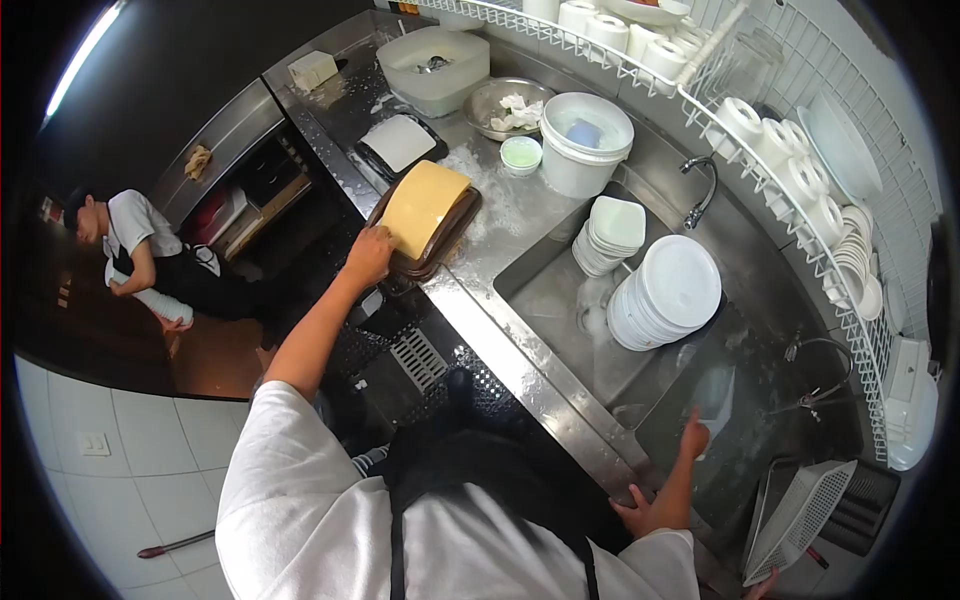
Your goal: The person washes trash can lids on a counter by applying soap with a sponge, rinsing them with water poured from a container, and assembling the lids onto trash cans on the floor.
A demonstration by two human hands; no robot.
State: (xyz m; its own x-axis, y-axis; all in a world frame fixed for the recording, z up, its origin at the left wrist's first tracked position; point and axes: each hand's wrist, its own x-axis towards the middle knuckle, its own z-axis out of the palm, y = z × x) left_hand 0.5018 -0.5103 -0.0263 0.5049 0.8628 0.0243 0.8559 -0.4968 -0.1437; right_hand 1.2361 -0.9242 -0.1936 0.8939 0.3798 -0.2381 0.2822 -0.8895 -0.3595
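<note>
My left hand (371,256) is closed on the near edge of a yellow tray (428,208), which lies on stacked brown trays (465,215) at the counter edge. On the right, my right hand (695,436) reaches into the water-filled basin (675,405), its fingers closed on a pale, partly see-through flat piece (718,400); its exact kind is unclear. Another hand (631,512) rests on the sink's front rim beside my right sleeve; whose it is cannot be made out. Stacked white round lids or plates (680,280) and square white bowls (617,222) stand in the other basin.
Behind are a white bucket (580,180), a metal bowl (492,108), a plastic tub (450,60) and a black tray (365,160). A wire rack (760,165) holds white cups. Two faucets (700,195) arch over the sink. Another person (150,240) stands left; fingers (765,585) touch a basket (805,515).
</note>
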